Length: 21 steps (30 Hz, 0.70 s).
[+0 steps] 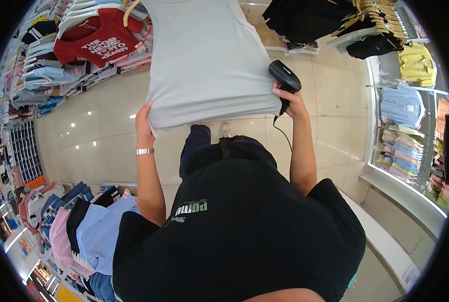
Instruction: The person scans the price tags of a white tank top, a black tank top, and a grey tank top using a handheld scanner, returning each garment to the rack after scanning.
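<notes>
A light grey sleeveless top (209,60) is spread out in front of me, its upper end running past the top of the view. My left hand (144,123) is closed on the lower left corner of the hem. On the other side, my right hand (291,100) grips the handle of a black corded handheld device (285,76) with a broad rounded head. The thumb and fingers of that hand are also at the lower right corner of the top. Between my hands the hem is stretched, with creases along it.
A red printed shirt (101,38) hangs with other clothes at the upper left. Black garments (310,20) hang on a rack at the top right. Folded and hung clothes (94,231) lie low on the left. A wall display (403,105) stands right. A thin cord (284,132) trails beside my right forearm.
</notes>
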Tool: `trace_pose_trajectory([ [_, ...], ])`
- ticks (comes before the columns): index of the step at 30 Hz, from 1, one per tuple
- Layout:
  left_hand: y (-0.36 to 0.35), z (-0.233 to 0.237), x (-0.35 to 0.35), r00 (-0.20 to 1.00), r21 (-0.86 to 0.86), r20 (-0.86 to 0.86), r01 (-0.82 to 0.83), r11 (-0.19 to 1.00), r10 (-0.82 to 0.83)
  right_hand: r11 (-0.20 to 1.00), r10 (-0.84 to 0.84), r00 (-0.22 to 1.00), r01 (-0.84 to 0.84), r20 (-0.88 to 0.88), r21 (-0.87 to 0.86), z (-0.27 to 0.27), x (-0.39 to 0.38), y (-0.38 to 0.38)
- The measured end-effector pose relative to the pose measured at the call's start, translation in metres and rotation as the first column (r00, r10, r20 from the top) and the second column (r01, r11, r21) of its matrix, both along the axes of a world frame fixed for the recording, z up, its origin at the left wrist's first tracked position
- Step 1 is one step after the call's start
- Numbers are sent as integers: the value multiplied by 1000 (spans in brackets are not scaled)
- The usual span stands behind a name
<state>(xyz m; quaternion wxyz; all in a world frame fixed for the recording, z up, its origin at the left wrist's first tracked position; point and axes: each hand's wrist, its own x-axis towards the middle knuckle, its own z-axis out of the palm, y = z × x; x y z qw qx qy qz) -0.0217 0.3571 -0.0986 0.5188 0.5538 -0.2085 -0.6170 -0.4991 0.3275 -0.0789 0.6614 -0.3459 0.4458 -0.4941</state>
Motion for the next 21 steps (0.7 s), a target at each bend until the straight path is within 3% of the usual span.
trace_pose_trajectory([
  [8, -3, 19, 8, 992, 2, 124, -8, 1000, 8, 997, -80, 996, 80, 44, -12, 7, -14, -6],
  [13, -2, 22, -8, 986, -7, 127, 110, 994, -108, 999, 31, 999, -31, -14, -10, 7, 0, -4],
  [21, 8, 26, -31, 990, 23, -94, 108, 994, -105, 994, 102, 983, -109, -155, -33, 1, 30, 7],
])
